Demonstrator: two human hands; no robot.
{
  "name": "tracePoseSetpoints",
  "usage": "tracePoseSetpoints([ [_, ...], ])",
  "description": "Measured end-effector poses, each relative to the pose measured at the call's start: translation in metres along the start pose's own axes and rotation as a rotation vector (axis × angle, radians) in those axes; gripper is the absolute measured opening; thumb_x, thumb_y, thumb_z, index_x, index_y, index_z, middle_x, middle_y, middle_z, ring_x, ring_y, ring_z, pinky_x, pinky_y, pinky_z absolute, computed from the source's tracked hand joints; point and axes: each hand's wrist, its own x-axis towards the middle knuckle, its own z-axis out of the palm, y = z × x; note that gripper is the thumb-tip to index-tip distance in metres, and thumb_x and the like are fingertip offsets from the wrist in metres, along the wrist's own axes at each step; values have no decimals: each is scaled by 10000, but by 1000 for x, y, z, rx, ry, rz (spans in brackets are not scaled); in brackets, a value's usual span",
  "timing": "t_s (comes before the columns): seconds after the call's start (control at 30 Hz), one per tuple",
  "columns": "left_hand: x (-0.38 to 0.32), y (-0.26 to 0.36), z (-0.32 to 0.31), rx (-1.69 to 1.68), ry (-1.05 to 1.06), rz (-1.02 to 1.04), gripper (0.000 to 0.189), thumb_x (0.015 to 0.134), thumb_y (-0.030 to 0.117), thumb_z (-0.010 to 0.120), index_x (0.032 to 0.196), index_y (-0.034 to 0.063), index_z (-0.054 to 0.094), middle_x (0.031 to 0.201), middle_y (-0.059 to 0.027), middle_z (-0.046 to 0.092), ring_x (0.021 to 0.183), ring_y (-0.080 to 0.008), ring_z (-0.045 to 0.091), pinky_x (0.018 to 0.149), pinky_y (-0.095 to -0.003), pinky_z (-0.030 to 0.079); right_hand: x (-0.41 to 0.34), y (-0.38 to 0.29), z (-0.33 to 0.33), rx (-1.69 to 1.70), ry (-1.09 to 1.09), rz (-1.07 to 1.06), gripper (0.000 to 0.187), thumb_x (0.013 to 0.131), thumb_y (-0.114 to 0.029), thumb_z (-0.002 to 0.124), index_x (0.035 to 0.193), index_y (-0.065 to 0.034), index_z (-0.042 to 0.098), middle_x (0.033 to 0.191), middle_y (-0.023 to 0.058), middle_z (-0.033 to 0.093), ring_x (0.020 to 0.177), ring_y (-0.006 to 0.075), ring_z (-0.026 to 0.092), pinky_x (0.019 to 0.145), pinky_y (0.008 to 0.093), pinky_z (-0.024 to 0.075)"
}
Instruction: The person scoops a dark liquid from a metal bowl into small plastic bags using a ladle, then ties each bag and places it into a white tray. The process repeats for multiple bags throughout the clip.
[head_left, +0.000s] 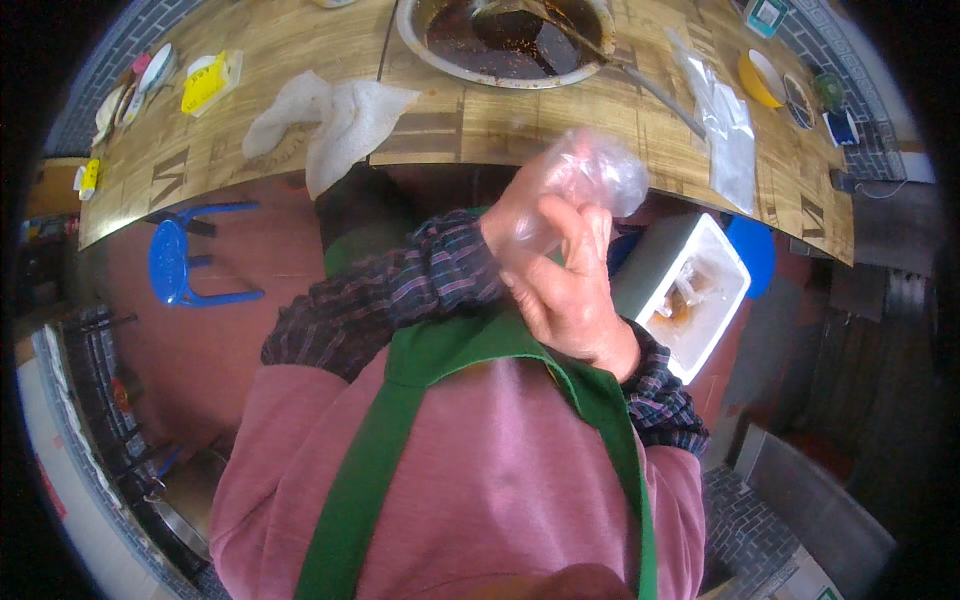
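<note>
My left hand (544, 176) is inside a clear plastic glove (626, 176), loose and crumpled beyond the fingers. Through the film I cannot make out how those fingers are set. My right hand (574, 289) lies across the left wrist, its fingers bent onto the film there. Both hands are in front of my chest, just short of the table edge. Beyond them stands a wide metal basin (517, 81) of dark red, oily sauce (465, 37) with flakes in it. A metal ladle (664, 101) rests in the basin, its handle over the rim.
On the wood-patterned table (540, 127) a white cloth (352, 112) hangs over the front edge. Clear plastic packets (727, 142) and a yellow bowl (761, 79) are at right. A white foam box (675, 277) holding plastic scraps stands below; a blue stool (169, 262) is at left.
</note>
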Motion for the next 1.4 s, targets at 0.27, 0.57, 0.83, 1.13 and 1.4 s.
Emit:
tracePoseSetpoints([
  [0.27,13,8,-9,-387,146,-284,571,955,573,392,1211,72,489,1105,-89,570,967,-223,566,874,-364,478,5,8,10,71,112,120,218,666,-65,731,869,-43,654,1195,205,487,1034,386,464,899,473,353],
  [0.57,23,-2,-35,-150,186,-345,674,990,521,334,1336,-51,416,1281,-215,528,1176,-313,526,1088,-441,347,5,3,19,268,44,49,121,749,-109,707,849,-67,653,1238,205,447,1030,382,436,918,476,332],
  [0.83,19,-9,-35,-334,166,-209,632,997,466,357,1348,-59,395,1318,-226,499,1249,-336,466,1111,-482,314,12,-2,22,222,0,2,123,747,-107,706,840,-58,642,1224,194,452,1001,360,437,868,479,334],
  [1.13,20,4,-29,-359,58,-74,415,994,321,450,1289,31,474,1265,-139,546,1143,-248,546,1017,-414,429,22,4,-1,130,-7,-154,255,739,-186,735,917,-20,658,1149,200,509,980,366,493,882,477,362],
  [1.4,14,13,-8,-433,121,-19,497,970,457,462,1296,82,474,1231,-83,554,1126,-259,542,988,-431,433,33,41,-19,-293,222,164,250,712,-113,728,936,-38,646,1207,230,495,1030,388,474,897,475,369],
])
